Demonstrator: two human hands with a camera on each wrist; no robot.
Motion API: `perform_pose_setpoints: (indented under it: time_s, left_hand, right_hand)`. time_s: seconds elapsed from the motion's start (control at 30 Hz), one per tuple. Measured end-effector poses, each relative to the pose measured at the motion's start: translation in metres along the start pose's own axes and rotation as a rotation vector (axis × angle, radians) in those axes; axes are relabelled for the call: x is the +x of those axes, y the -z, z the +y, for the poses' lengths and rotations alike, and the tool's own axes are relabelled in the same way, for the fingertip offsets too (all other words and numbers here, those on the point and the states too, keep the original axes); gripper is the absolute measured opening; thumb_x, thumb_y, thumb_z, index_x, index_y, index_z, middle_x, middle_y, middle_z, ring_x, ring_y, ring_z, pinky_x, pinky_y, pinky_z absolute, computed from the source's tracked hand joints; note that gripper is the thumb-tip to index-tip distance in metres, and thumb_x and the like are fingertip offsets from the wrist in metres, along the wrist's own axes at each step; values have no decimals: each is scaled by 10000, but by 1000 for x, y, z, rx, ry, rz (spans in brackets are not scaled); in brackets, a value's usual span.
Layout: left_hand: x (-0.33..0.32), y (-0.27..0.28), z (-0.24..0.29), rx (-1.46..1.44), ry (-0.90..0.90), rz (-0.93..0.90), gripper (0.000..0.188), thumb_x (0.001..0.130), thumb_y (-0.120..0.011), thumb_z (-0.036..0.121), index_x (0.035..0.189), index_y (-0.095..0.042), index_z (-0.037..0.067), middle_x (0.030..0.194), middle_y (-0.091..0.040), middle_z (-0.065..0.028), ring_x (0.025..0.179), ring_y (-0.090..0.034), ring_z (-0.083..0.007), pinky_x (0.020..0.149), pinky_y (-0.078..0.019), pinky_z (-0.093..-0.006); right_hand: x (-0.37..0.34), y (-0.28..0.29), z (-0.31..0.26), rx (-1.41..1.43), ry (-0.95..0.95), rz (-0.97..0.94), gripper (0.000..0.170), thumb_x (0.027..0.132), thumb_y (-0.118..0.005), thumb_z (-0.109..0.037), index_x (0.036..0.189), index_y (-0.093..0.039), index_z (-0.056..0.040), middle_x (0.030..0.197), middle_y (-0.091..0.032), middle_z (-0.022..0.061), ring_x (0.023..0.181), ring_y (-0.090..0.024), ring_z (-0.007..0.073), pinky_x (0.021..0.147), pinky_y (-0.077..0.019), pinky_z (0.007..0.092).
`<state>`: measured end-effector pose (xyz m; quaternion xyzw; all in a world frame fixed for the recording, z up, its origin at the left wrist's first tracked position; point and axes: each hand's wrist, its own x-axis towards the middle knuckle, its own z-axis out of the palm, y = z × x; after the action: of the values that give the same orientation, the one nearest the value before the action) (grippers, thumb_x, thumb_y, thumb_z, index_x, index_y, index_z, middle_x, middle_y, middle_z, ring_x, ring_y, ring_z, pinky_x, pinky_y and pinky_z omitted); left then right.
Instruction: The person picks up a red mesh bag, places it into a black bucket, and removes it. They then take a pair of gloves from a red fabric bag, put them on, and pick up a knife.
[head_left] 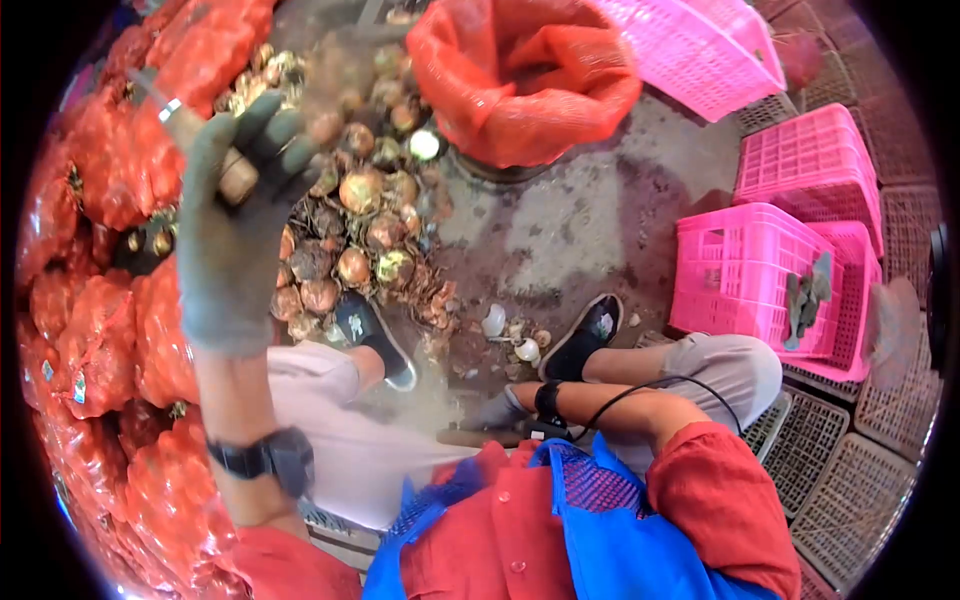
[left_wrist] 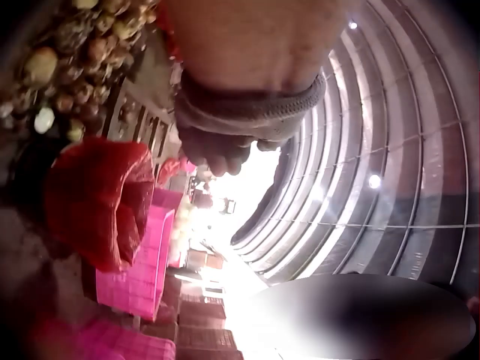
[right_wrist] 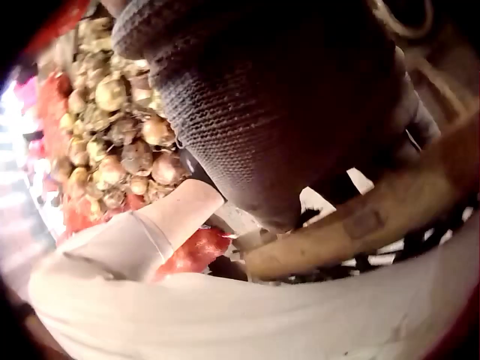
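Note:
In the head view my grey-gloved left hand (head_left: 235, 225) is raised over the left side, palm toward the camera. It grips a wooden-handled tool (head_left: 236, 178) between thumb and palm; a bright metal collar and a thin end point up and left. The left wrist view shows the curled gloved fingers (left_wrist: 225, 157). My gloved right hand (head_left: 492, 412) is low in front of my lap, close to a brown wooden piece (right_wrist: 360, 232). I cannot tell whether it grips that piece. A heap of onions (head_left: 362, 190) lies on the floor beyond my feet.
An open red mesh sack (head_left: 470, 110) stands past the onions. Filled red sacks (head_left: 100, 350) line the left. Pink crates (head_left: 740, 265) stand at right, one with grey gloves (head_left: 806, 300) on it, over brown crates (head_left: 835, 490). Peeled onion scraps (head_left: 515, 340) lie between my shoes.

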<state>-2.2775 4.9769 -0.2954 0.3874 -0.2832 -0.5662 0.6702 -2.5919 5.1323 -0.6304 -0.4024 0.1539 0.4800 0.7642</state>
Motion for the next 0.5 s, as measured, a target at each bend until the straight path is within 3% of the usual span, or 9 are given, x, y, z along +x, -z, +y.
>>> perform_pose_setpoints:
  time_s: [0.03, 0.07, 0.13, 0.23, 0.27, 0.33, 0.37, 0.43, 0.5]
  left_hand:
    - [-5, 3, 4, 17, 13, 139, 464, 1038, -526, 330, 1305, -536, -49, 1162, -610, -95, 1040, -552, -229, 1006, -442, -370]
    - [-7, 14, 9, -54, 40, -26, 434, 1043, -522, 326, 1285, -531, -33, 1109, -577, -65, 962, -520, -202, 944, -434, -355]
    - [-10, 35, 16, -57, 28, 16, 406, 1054, -502, 310, 1315, -494, -1, 1076, -516, -47, 904, -475, -181, 923, -419, -349]
    - [12, 49, 14, -60, 73, 111, 403, 1069, -464, 283, 1351, -464, -5, 1102, -518, -57, 910, -483, -191, 940, -415, -366]
    - [21, 47, 11, -116, 106, 40, 411, 1076, -445, 279, 1368, -449, -10, 1112, -517, -62, 911, -487, -194, 943, -416, -378]
    - [42, 55, 5, -170, 134, -24, 419, 1082, -425, 275, 1385, -434, -14, 1121, -516, -66, 912, -490, -197, 946, -416, -389]
    - [53, 62, -1, -59, 147, -7, 435, 1086, -415, 280, 1400, -417, -20, 1131, -516, -70, 916, -495, -201, 946, -417, -398]
    - [73, 74, -10, 31, 230, -8, 443, 1089, -407, 296, 1392, -437, -25, 1132, -535, -76, 916, -505, -201, 937, -421, -383]
    - [87, 73, -20, 25, 293, 49, 440, 1089, -408, 304, 1378, -460, -25, 1128, -550, -75, 914, -509, -197, 932, -421, -371]
  right_hand:
    - [-17, -10, -15, -122, 135, 70, 747, 1034, -263, -632, 1214, -625, -3, 1119, -691, 146, 999, -626, 261, 932, -468, 434]
    - [-37, -25, -38, -235, 277, 124, 757, 1036, -244, -646, 1243, -606, -14, 1137, -678, 158, 1000, -613, 252, 939, -461, 424]
    - [-38, -26, -53, -294, 143, 48, 807, 1021, -224, -688, 1239, -619, -19, 1144, -667, 174, 1003, -607, 223, 926, -467, 406]
    - [31, -37, 11, 338, 339, -6, 573, 1087, -373, -474, 1456, -491, -51, 1322, -594, -13, 1171, -525, 102, 979, -435, 233]
    - [29, -42, 6, 362, 331, -25, 573, 1087, -373, -474, 1456, -491, -51, 1322, -594, -13, 1171, -525, 102, 979, -435, 233]
    - [20, -41, -16, 1021, 178, -219, 597, 1080, -397, -467, 1506, -421, -49, 1428, -550, 37, 1242, -521, 129, 1007, -430, 242]
    - [40, -42, -14, 1031, 174, -226, 597, 1080, -397, -467, 1506, -421, -49, 1428, -550, 37, 1242, -521, 129, 1007, -430, 242]
    - [78, -47, -24, 186, 424, 29, 519, 1067, -389, -513, 1410, -505, -140, 1090, -636, 49, 985, -586, 155, 829, -483, 318]
    - [31, -30, -73, 141, 324, -57, 669, 1011, -401, -599, 1520, -396, -165, 1408, -498, 26, 1236, -498, 146, 962, -457, 409]
